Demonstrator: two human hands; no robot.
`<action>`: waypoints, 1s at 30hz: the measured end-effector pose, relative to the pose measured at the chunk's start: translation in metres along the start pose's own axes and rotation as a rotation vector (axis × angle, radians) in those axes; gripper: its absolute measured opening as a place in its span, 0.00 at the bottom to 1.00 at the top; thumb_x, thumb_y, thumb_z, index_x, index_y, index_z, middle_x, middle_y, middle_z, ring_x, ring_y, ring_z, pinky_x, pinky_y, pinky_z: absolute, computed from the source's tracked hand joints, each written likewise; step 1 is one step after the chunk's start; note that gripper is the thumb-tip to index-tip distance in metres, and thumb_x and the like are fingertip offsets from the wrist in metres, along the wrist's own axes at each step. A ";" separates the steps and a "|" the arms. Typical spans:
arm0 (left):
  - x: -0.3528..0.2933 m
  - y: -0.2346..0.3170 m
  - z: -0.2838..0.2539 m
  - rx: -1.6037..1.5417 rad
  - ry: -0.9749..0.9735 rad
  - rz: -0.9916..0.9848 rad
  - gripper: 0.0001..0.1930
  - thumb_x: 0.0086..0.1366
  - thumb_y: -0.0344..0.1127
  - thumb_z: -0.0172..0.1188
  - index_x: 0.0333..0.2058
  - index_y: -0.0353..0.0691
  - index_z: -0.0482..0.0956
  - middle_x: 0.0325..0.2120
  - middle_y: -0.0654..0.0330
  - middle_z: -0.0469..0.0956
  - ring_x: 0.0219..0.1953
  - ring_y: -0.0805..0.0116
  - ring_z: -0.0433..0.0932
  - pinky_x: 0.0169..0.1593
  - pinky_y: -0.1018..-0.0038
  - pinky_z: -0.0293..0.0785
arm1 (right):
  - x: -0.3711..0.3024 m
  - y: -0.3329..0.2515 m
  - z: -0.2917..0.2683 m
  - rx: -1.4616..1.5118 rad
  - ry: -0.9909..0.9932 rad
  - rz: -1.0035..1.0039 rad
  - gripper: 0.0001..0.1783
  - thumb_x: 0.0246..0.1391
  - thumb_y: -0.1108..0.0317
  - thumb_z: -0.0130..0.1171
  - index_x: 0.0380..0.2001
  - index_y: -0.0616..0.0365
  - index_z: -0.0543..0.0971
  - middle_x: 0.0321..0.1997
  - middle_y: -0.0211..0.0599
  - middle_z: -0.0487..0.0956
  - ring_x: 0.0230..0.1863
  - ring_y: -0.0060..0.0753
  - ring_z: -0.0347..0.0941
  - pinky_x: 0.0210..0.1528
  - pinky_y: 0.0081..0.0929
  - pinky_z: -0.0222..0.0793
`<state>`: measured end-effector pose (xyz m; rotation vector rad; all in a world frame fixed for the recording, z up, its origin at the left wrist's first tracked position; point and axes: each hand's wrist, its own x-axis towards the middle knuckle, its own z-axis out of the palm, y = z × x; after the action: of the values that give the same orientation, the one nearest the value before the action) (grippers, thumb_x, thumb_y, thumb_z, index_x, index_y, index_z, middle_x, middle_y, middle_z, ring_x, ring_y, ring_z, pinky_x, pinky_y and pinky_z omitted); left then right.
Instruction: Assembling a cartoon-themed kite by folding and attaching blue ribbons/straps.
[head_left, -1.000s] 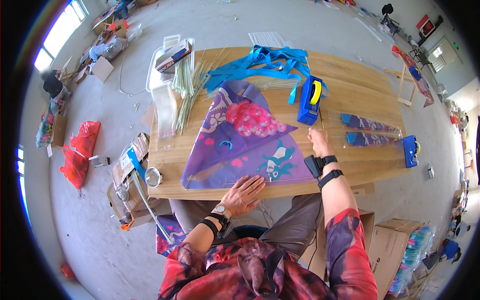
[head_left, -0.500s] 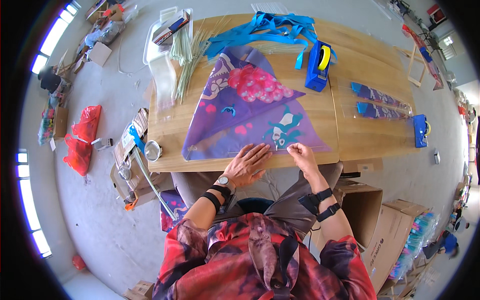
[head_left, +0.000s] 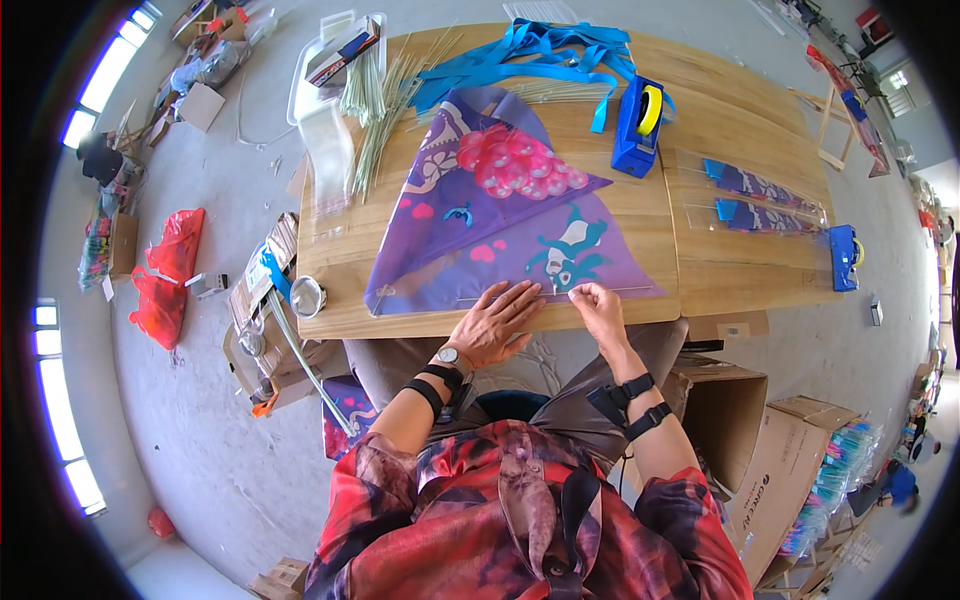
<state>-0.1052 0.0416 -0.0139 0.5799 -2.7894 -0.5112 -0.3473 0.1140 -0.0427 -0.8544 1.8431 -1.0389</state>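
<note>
A purple printed fabric sheet [head_left: 430, 255], resembling a kite sail with pink balloons and a teal figure, lies partly folded at the table's near edge. Along its near edge runs a thin pale rod [head_left: 635, 289]. My left hand [head_left: 492, 322] rests flat across that edge, fingers stretched out and pressing on the fabric and rod. Just to its right, my right hand [head_left: 600, 312] is closed in a pinch at the same edge, close under the teal figure. What lies between its fingertips is too small to make out.
Blue ribbon [head_left: 520, 68] and thin sticks [head_left: 375, 150] lie at the table's far side. A blue tape dispenser [head_left: 633, 140] stands beyond the fabric. Packed purple pieces [head_left: 765, 200] and another dispenser [head_left: 843, 258] are at right. A tape roll [head_left: 308, 297] sits at the left corner.
My right hand has shifted slightly left along the fabric edge, its fingertips nearer my left hand. The left hand stays flat in nearly the same place.
</note>
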 end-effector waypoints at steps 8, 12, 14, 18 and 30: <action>0.000 -0.001 0.000 0.017 -0.016 -0.001 0.34 0.69 0.48 0.56 0.71 0.47 0.62 0.73 0.58 0.59 0.74 0.61 0.58 0.75 0.55 0.52 | 0.002 0.003 0.005 -0.101 0.043 -0.005 0.12 0.58 0.60 0.67 0.32 0.59 0.84 0.17 0.25 0.74 0.20 0.18 0.68 0.26 0.28 0.65; 0.000 -0.002 0.001 0.011 -0.007 0.001 0.35 0.69 0.47 0.57 0.71 0.46 0.61 0.73 0.58 0.60 0.74 0.60 0.58 0.75 0.55 0.52 | -0.002 -0.007 0.008 -0.160 0.086 -0.063 0.11 0.58 0.61 0.66 0.31 0.58 0.83 0.17 0.27 0.74 0.19 0.21 0.68 0.26 0.30 0.65; 0.001 -0.001 0.001 0.007 0.000 0.004 0.35 0.68 0.47 0.58 0.71 0.46 0.61 0.73 0.57 0.59 0.74 0.60 0.58 0.75 0.54 0.52 | -0.002 -0.006 0.009 -0.172 0.104 -0.086 0.10 0.58 0.62 0.66 0.31 0.58 0.82 0.17 0.27 0.73 0.19 0.21 0.68 0.26 0.30 0.65; 0.004 0.005 0.001 -0.008 0.003 0.005 0.34 0.67 0.46 0.59 0.70 0.45 0.63 0.72 0.55 0.60 0.73 0.58 0.58 0.75 0.52 0.50 | -0.004 -0.006 0.010 -0.217 0.144 -0.150 0.09 0.58 0.62 0.66 0.31 0.57 0.82 0.17 0.28 0.73 0.19 0.25 0.68 0.26 0.31 0.65; 0.021 0.031 0.022 -0.081 0.095 -0.106 0.35 0.63 0.50 0.63 0.67 0.48 0.67 0.63 0.52 0.65 0.66 0.51 0.63 0.70 0.49 0.54 | -0.011 -0.011 0.014 -0.229 0.150 -0.176 0.08 0.60 0.65 0.65 0.32 0.57 0.81 0.17 0.29 0.73 0.19 0.22 0.66 0.26 0.29 0.64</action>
<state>-0.1406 0.0658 -0.0184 0.7181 -2.6460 -0.5994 -0.3286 0.1140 -0.0332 -1.1164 2.0716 -1.0360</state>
